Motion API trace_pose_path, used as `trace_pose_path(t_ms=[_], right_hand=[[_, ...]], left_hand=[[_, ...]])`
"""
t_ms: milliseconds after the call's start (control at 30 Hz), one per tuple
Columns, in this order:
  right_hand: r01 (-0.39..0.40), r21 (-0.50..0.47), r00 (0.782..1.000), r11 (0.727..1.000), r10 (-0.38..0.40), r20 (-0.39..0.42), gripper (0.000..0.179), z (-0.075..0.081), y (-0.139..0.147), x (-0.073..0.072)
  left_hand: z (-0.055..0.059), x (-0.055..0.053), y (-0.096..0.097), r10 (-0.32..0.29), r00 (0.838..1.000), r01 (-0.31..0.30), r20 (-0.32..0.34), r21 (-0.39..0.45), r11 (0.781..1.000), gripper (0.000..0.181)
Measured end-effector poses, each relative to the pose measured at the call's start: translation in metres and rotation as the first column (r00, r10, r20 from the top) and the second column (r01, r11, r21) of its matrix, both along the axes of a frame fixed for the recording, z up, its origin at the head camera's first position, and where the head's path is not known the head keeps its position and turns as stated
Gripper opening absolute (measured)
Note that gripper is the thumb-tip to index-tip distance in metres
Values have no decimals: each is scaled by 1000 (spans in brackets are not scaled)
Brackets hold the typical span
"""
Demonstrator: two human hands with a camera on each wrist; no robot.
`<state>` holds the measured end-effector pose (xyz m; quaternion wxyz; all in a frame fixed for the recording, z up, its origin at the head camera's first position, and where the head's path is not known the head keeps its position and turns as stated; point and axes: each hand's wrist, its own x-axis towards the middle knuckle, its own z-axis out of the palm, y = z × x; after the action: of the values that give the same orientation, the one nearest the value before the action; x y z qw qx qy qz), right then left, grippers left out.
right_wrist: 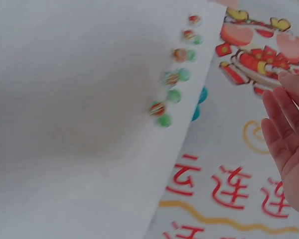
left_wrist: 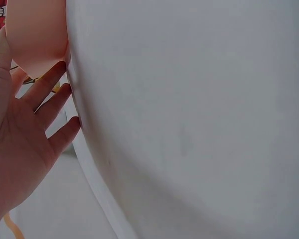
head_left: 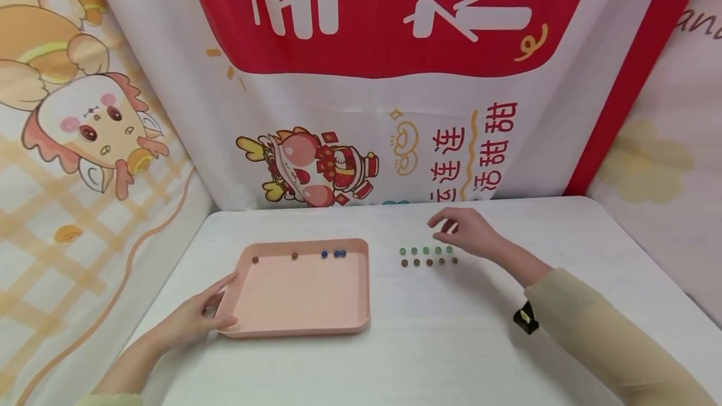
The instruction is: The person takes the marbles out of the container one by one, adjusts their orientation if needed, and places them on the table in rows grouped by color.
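My left hand (head_left: 194,318) is at the left side of a pink tray (head_left: 299,333). Its thumb lies by the near left corner and a finger reaches the left rim; in the left wrist view, fairly straight fingers (left_wrist: 52,102) rest along the tray wall (left_wrist: 37,30). Above the table my right hand (head_left: 465,229) hovers with loosely bent fingers, nothing visible between them. Just below it lie a row of green glass marbles (head_left: 425,250) and, nearer, a row of brown-striped marbles (head_left: 429,262). Inside the tray, along its far side, are three blue marbles (head_left: 324,255) and two brown marbles (head_left: 294,256).
A white cloth covers the table (head_left: 429,356). Its far edge meets a hanging banner (head_left: 361,99) with red print and a cartoon figure. Patterned curtains (head_left: 73,224) close in both sides. A small black object (head_left: 526,318) shows beneath the right sleeve.
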<state>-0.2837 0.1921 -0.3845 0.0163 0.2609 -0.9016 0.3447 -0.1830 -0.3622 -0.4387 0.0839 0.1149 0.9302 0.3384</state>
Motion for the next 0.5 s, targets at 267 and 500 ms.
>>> trace_pose_path(t_ms=[267,500], right_hand=[[-112,0,993,994,112,25,27,16,-50,0],[-158,19,986,987,156,60,27,14,-88,-1]], left_hand=[[0,1,0,-3,1000,3,-2,3,1000,94],[-1,1,-1,-12,1000,12,-21,4,1000,93]])
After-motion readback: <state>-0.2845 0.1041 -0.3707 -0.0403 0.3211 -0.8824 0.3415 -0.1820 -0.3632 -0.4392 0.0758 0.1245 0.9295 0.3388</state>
